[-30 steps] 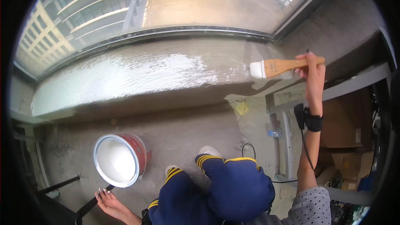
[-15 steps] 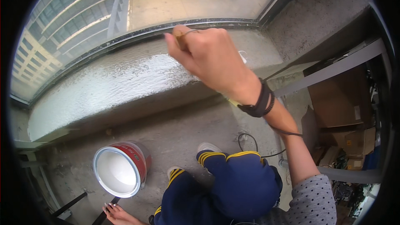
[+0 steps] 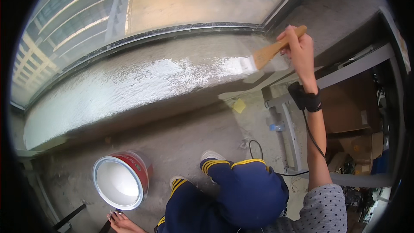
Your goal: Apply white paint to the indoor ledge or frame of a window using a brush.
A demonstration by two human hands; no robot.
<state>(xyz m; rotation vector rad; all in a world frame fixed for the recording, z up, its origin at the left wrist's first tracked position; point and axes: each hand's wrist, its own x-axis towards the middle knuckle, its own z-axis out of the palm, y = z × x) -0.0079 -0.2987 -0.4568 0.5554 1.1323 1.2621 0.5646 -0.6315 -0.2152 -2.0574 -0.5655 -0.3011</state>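
Observation:
My right hand [image 3: 299, 51] is closed round the wooden handle of a flat paintbrush [image 3: 269, 54]. Its white-coated bristles rest on the concrete window ledge [image 3: 224, 45], at the right end of a strip of white paint [image 3: 142, 82]. The paint is thick toward the left and patchy toward the right. At the lower left, my left hand [image 3: 123, 223] lies relaxed with its fingers loosely apart, holding nothing. Just beyond it stands a red paint bucket [image 3: 138, 170], open at the top, with white paint inside.
A glass window [image 3: 189, 4] runs behind the ledge. Grey metal framing [image 3: 345, 71] and cardboard boxes [image 3: 349, 112] stand at the right. A yellow piece [image 3: 238, 105] and a black cable [image 3: 261, 146] lie below the ledge. Dark metal bars [image 3: 71, 215] are at lower left.
My right hand has moved right along the ledge, bringing the brush into plain view. Fresh white paint now extends farther right. My left hand has barely moved.

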